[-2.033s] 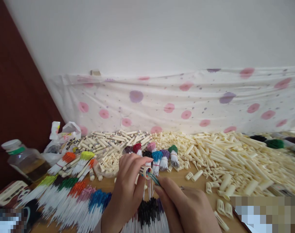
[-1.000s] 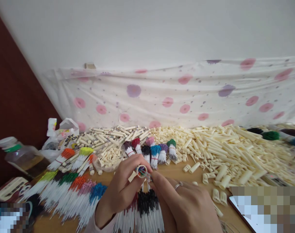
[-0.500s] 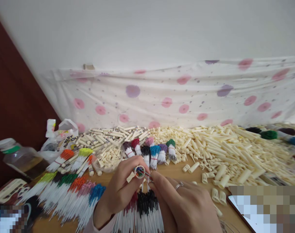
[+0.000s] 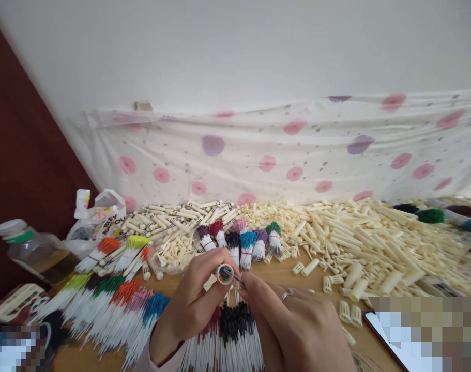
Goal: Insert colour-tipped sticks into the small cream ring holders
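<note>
A cream tube [image 4: 224, 274] with coloured pieces inside is held in my left hand [image 4: 198, 299], its round opening turned up toward me. My right hand [image 4: 293, 315], a ring on one finger, pinches a thin metal tool [image 4: 237, 279] whose end reaches into the tube's mouth. Under and between the hands lie thin white sticks with black tips [image 4: 237, 323] and some with dark red tips, partly covered by my fingers. Just behind the hands stand tied bundles of sticks, among them a blue-tipped one [image 4: 247, 250].
Loose cream plastic parts [image 4: 347, 232] are heaped along the back and right. Colour-tipped sticks [image 4: 115, 310] fan out at left, near a bottle [image 4: 37, 253] and a plastic bag [image 4: 97, 222]. A phone [image 4: 390, 341] lies at the lower right.
The view has shifted very slightly. Both hands keep nearly the same pose, and the metal tool at the tube's mouth has moved only a little.
</note>
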Demonstrator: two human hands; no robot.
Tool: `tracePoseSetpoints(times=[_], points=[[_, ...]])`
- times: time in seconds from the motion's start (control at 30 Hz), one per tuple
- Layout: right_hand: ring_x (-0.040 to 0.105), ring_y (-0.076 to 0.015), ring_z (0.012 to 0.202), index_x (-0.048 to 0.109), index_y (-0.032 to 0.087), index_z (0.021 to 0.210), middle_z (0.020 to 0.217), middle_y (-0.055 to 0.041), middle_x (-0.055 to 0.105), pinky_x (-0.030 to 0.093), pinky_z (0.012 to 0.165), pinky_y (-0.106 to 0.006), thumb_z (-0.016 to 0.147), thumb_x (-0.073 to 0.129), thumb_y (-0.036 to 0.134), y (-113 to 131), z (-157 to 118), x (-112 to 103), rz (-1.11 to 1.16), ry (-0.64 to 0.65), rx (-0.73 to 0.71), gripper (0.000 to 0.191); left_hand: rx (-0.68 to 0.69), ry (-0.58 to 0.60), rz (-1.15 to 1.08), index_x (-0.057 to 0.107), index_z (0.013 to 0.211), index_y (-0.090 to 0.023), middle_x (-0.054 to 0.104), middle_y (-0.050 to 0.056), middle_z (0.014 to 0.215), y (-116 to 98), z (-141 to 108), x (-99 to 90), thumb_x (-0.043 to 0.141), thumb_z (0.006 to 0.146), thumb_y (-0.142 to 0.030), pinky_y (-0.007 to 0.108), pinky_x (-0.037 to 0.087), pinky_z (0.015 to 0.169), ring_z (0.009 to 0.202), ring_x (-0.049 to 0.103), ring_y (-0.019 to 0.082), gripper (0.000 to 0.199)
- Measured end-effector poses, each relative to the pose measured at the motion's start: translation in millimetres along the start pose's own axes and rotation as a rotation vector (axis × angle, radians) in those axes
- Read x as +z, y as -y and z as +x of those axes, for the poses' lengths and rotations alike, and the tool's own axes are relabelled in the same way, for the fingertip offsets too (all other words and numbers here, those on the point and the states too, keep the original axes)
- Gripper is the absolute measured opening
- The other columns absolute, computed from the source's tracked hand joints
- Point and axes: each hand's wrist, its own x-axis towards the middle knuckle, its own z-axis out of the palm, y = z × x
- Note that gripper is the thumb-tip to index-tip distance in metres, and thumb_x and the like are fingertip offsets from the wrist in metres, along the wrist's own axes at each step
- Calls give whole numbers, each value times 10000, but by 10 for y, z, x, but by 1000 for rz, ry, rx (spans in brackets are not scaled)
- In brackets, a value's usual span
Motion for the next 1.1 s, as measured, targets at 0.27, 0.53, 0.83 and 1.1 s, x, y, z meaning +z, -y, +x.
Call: tracePoseSetpoints(times=[0.27,0.53,0.83,1.1], points=[[432,-131,334,717,127,1008,438,65,502,258,379,-291,873,419,32,-7,54,46,-101,-82,-65,340,13,29,-26,587,832,-210,569,-7,779,19,11,18,534,1007,-312,288,383,678,738,539,159,209],[477,-114,348,673,153,953,482,64,548,283,399,-277,955,427,99,9,47,-11,-39,-70,-18,252,75,-57,49,652,900,-234,645,-21,844,23,30,-1,558,968,-174,244,448,759,814,603,141,130],[427,-119,319,595,211,912,452,84,488,250,410,-284,1062,390,217,-5,-14,146,-27,-178,45,254,243,-242,340,720,1130,-243,763,-17,968,46,66,61,596,868,11,189,524,848,904,703,122,384],[430,-114,331,597,198,879,451,80,485,271,406,-273,1079,382,219,16,32,77,-32,-145,28,294,270,-315,479,722,1157,-212,773,14,974,76,39,73,562,875,22,232,539,876,904,708,144,400]])
